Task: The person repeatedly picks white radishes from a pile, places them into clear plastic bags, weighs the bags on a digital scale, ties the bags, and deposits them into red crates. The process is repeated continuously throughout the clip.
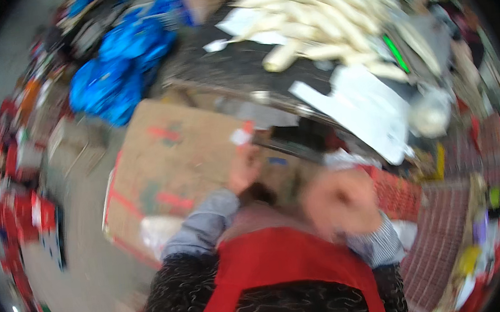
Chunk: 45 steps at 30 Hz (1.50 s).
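My left hand (245, 169) is over a large brown cardboard sheet (183, 144). A small white piece (240, 136) lies just beyond its fingers; blur hides whether they touch. My right hand (343, 202), smeared by motion, is in front of my red apron (282, 254), and its fingers cannot be made out. Beyond the hands, a pile of white radishes (321, 16) covers part of a dark tabletop (203, 62). A white plastic bag (370, 107) hangs over the table's near edge.
Blue plastic bags (115, 78) are bunched at the far left. A bright green strip (396, 54) lies by the radishes. To the right are a knotted clear bag (432, 113) and reddish woven sacking (440, 222). Red goods (23, 217) line the left side of the grey floor (77, 248).
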Each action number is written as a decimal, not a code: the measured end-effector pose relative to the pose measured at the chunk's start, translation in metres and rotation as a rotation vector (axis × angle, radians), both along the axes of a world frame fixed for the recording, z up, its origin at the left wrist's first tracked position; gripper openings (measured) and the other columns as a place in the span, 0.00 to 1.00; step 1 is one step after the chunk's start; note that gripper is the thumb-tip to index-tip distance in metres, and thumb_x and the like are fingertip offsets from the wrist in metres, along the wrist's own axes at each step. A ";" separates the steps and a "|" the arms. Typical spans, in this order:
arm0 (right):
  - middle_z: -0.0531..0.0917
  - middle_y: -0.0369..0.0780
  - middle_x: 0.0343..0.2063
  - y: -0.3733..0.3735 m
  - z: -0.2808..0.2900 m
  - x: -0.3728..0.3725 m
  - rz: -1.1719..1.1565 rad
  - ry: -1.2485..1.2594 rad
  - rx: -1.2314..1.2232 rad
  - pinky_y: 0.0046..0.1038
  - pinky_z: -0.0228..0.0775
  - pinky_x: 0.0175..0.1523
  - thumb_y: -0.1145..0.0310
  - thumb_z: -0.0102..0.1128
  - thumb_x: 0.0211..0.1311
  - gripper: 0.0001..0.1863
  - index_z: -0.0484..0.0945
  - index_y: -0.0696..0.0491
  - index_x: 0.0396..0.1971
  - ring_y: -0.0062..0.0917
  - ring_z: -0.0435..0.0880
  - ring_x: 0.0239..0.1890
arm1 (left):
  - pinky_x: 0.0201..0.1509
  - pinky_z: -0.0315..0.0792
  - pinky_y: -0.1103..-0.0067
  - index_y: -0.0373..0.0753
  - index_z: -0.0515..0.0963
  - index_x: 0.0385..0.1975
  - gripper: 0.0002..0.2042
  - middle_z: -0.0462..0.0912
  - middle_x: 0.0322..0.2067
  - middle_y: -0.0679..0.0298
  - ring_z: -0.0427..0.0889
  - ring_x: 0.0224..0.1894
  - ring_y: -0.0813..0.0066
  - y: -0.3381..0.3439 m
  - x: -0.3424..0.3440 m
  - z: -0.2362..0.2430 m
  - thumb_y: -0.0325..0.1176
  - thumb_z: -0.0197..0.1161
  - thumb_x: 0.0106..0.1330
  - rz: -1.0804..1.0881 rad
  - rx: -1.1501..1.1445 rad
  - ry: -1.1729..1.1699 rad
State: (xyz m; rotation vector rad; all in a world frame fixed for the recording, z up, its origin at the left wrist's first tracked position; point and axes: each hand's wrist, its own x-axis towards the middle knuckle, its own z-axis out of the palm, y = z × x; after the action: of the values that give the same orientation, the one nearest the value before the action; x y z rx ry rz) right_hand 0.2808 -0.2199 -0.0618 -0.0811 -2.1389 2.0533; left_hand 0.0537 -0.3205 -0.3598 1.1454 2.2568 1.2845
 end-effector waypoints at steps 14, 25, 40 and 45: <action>0.70 0.54 0.62 0.344 -0.265 0.101 -1.295 -0.797 1.241 0.45 0.54 0.69 0.57 0.60 0.64 0.31 0.70 0.65 0.59 0.48 0.69 0.63 | 0.55 0.73 0.59 0.33 0.73 0.50 0.24 0.80 0.46 0.43 0.80 0.50 0.47 0.344 0.069 0.063 0.42 0.65 0.58 -0.358 -0.191 0.265; 0.83 0.40 0.37 0.402 -0.214 0.102 -1.073 -0.639 1.181 0.37 0.61 0.57 0.71 0.61 0.59 0.06 0.81 0.55 0.34 0.35 0.77 0.46 | 0.38 0.76 0.61 0.37 0.74 0.42 0.13 0.83 0.30 0.49 0.83 0.33 0.48 0.340 0.064 0.109 0.32 0.61 0.59 -0.128 -0.091 0.155; 0.78 0.42 0.56 0.363 -0.180 -0.014 -0.555 -0.301 0.616 0.34 0.62 0.65 0.67 0.52 0.68 0.20 0.74 0.56 0.57 0.32 0.74 0.60 | 0.33 0.74 0.75 0.35 0.80 0.37 0.20 0.81 0.27 0.63 0.79 0.29 0.74 0.323 -0.014 0.266 0.49 0.56 0.72 -0.243 0.248 -0.742; 0.83 0.43 0.49 0.352 -0.155 -0.032 -0.411 -0.070 -0.623 0.33 0.70 0.58 0.71 0.54 0.68 0.18 0.76 0.59 0.55 0.32 0.80 0.54 | 0.37 0.78 0.80 0.34 0.74 0.53 0.22 0.83 0.38 0.61 0.83 0.34 0.74 0.317 -0.026 0.275 0.49 0.54 0.73 -0.116 0.443 -1.416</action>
State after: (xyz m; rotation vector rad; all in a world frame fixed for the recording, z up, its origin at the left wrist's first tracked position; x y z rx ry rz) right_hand 0.2490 0.1318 -0.2169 -0.6185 -1.2844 2.3694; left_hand 0.0276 -0.0030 -0.0846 0.1818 0.8703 1.7359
